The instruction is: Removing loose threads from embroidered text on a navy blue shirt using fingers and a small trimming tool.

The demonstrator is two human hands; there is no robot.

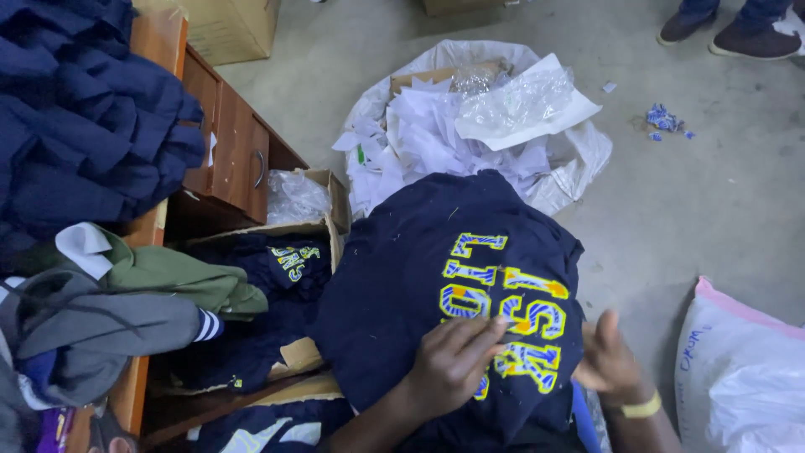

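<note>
**Occlusions and cut-offs, head view**

I note the right hand (610,362) is motion-blurred, so I cannot read its grip. The left hand (453,362) covers part of the navy shirt's (402,277) yellow lettering. The white sack (738,377) and a bystander's shoes (729,33) run off frame.

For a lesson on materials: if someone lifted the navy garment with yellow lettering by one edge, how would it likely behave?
The navy garment would probably flop and drape, since it already sags in soft folds under the left hand. It likely feels light for its size, being thin cloth. It seems unlikely to slip or roll.
</note>
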